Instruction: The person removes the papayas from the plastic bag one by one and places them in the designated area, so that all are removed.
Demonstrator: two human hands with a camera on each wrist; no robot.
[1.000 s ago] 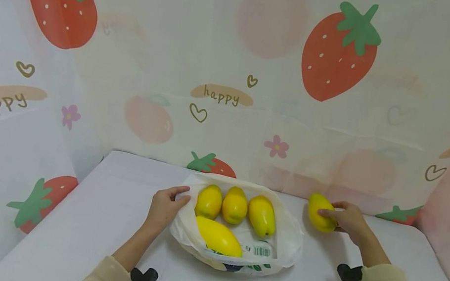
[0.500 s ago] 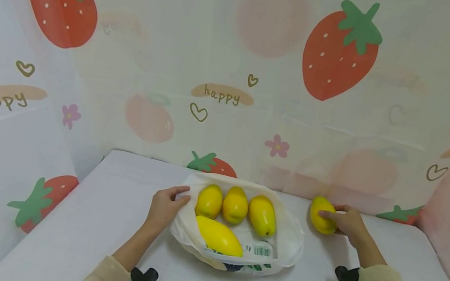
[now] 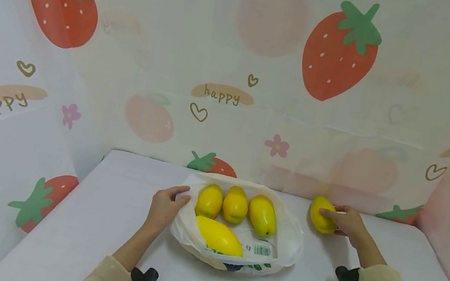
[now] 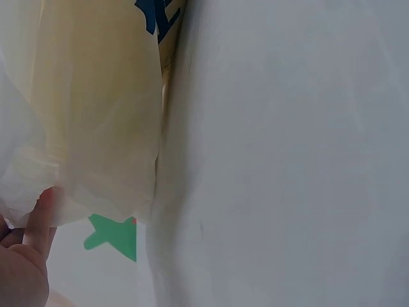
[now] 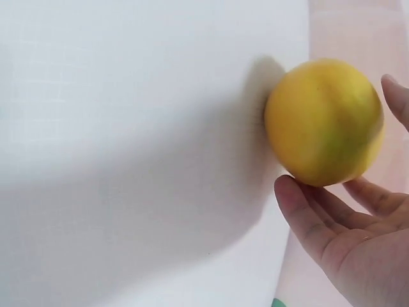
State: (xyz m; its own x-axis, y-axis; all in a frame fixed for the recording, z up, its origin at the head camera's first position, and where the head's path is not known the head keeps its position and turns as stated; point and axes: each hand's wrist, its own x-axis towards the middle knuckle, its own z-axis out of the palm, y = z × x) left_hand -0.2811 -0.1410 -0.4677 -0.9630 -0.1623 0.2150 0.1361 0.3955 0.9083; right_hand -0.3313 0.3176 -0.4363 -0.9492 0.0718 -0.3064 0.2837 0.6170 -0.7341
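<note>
A white plastic bag (image 3: pixel 286 252) with green and dark print lies with its mouth open at mid-table. My left hand (image 3: pixel 164 209) pinches its left rim; in the left wrist view, a finger (image 4: pixel 42 220) presses against the translucent bag. Inside are three smaller yellow mangoes in a row, the right one (image 3: pixel 262 216) tilted, and a large yellow fruit (image 3: pixel 219 236) in front. Right of the bag, my right hand (image 3: pixel 352 225) holds another yellow mango (image 3: pixel 322 215), thumb across its near side. The right wrist view shows that mango (image 5: pixel 323 121) end-on, greenish on one side, fingers beneath it.
A white-covered table (image 3: pixel 111 221) carries everything. A strawberry-printed cloth (image 3: pixel 232 46) rises right behind its back edge and on both sides. A dark wrist mount (image 3: pixel 144 278) sits by the left sleeve, another mount (image 3: pixel 347 275) by the right.
Over the first half second, the right hand and its mango shifted slightly to the right; since then they have stayed nearly still. The left hand and the bag have kept their places.
</note>
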